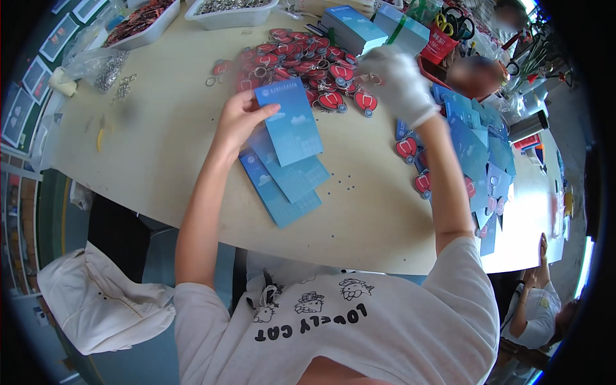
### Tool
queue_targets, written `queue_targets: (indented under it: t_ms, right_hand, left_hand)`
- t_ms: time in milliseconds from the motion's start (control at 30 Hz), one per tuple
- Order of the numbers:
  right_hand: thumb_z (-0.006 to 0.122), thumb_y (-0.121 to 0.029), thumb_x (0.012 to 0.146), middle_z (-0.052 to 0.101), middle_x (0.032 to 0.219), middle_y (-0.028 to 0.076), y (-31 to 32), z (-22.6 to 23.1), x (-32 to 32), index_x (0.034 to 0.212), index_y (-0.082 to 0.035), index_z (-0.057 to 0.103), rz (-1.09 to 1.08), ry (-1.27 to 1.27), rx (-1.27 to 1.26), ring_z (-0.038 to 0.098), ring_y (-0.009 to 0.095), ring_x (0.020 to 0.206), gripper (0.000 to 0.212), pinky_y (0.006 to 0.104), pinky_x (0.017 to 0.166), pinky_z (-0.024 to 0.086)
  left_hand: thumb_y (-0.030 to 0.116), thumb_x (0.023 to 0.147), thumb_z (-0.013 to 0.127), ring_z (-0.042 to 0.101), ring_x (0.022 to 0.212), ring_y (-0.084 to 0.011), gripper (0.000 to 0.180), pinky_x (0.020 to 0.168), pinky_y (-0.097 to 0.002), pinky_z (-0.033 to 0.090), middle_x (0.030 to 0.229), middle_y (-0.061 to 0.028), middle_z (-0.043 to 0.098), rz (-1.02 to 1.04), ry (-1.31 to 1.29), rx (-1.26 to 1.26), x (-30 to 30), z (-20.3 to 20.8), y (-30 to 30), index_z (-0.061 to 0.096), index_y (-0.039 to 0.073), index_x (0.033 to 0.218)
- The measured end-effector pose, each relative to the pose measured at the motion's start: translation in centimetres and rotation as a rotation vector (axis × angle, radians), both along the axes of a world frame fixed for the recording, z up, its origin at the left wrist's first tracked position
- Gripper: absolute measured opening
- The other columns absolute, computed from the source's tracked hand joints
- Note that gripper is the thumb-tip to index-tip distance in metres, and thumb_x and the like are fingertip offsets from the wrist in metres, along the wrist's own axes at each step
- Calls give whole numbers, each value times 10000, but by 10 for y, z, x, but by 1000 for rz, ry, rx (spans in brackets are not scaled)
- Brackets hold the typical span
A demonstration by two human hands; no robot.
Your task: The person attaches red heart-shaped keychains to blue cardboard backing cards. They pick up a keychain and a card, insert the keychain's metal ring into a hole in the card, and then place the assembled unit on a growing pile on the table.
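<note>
My bare left hand [239, 120] pinches a blue card [292, 131] with a cloud print between thumb and fingers. More blue cards [296, 179] fan out beneath it, the lowest card [280, 204] close to the table top. My right hand [399, 86], in a white glove, is blurred at the right edge of a heap of red keychains [301, 61] with metal rings; its fingers are smeared, so I cannot tell whether it holds anything. By my right forearm lies a pile of blue cards [471, 147], with red keychains [406, 149] at its near side.
Banded stacks of blue cards [355, 29] stand at the back, beside a red holder [439, 40] with scissors. White trays [232, 18] and a bag of metal parts [110, 69] lie far left. Small blue dots [340, 186] dot the table. Another person [536, 308] sits at right.
</note>
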State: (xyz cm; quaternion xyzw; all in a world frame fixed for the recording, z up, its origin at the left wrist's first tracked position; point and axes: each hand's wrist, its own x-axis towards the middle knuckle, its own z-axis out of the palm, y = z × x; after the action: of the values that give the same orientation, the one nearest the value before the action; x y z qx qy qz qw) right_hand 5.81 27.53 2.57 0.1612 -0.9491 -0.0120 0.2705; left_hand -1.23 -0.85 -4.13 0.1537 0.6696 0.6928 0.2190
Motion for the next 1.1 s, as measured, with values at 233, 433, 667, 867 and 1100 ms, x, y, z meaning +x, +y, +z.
queue_targets:
  t_ms: [233, 433, 667, 867, 1100]
  right_hand:
    - [695, -151, 682, 605, 882, 73, -26, -57, -37, 822, -83, 647, 11, -154, -98, 551, 270, 931, 164, 380, 790, 467]
    - [616, -72, 749, 637, 862, 77, -25, -33, -27, 882, -51, 621, 90, -217, -448, 613, 244, 810, 136, 339, 741, 496]
    - [535, -4, 814, 675, 893, 45, -34, 9, -6, 958, 9, 574, 310, -388, -1043, 573, 68, 753, 150, 238, 710, 486]
    - [553, -25, 808, 682, 844, 35, -72, 15, 7, 913, 18, 594, 202, -332, -1184, 562, 16, 673, 120, 195, 588, 474]
    - [596, -13, 795, 674, 791, 50, -82, 24, 18, 894, 24, 590, 162, -277, -1174, 585, 42, 648, 106, 194, 570, 482]
  left_hand:
    - [138, 863, 660, 551, 756, -28, 204, 627, -195, 407, 890, 27, 649, 143, 91, 77, -8, -2, -11, 643, 53, 1048]
    - [160, 918, 593, 536, 779, -60, 203, 715, -227, 410, 920, 16, 611, 332, 214, 290, -11, 5, -12, 597, 36, 1079]
    - [150, 923, 585, 518, 792, -80, 172, 701, -230, 408, 821, -28, 566, 296, 672, 34, -19, 24, 13, 627, 20, 1027]
    - [112, 911, 615, 575, 889, -67, 179, 806, -221, 444, 968, -13, 642, 119, 394, 445, 21, 44, 45, 633, 2, 1051]
    - [60, 872, 654, 602, 920, -82, 187, 846, -241, 471, 995, -31, 659, 49, 342, 529, 33, 42, 46, 644, 7, 1051]
